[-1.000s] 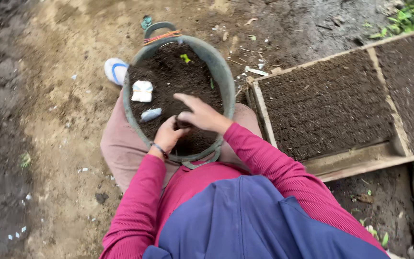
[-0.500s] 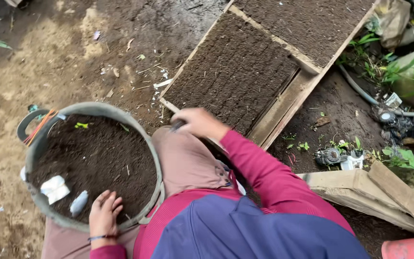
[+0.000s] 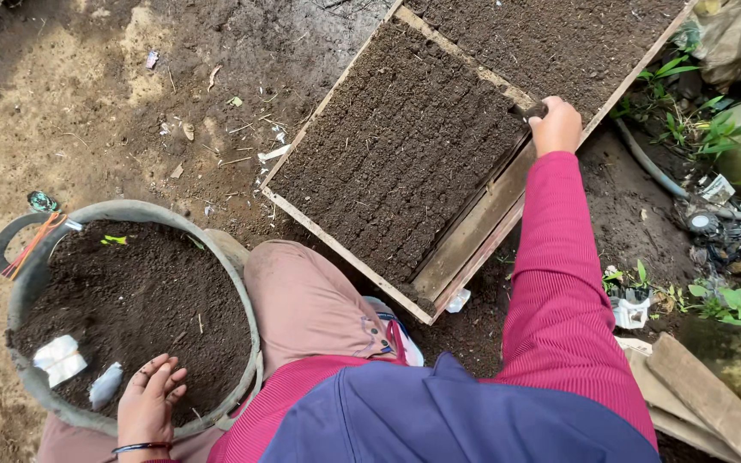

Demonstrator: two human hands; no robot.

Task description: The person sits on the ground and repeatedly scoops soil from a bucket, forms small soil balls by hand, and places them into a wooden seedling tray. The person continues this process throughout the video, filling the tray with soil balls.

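The right hand [image 3: 557, 127] pinches a small dark clump of soil [image 3: 528, 110] over the far edge of the wooden tray [image 3: 473, 230], packed with soil blocks. The left hand [image 3: 147, 403] rests spread on the soil in the grey tub [image 3: 242, 279], with 2 white packets [image 3: 57, 360] just beside it.

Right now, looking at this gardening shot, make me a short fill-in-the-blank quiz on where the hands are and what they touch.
1. The left hand rests on the dark soil inside the round grey ____.
2. The right hand reaches to the far edge of the soil-filled wooden ____.
3. A white packet lies on the soil, to the ____ of the left hand in the picture.

Missing words: tub; tray; left
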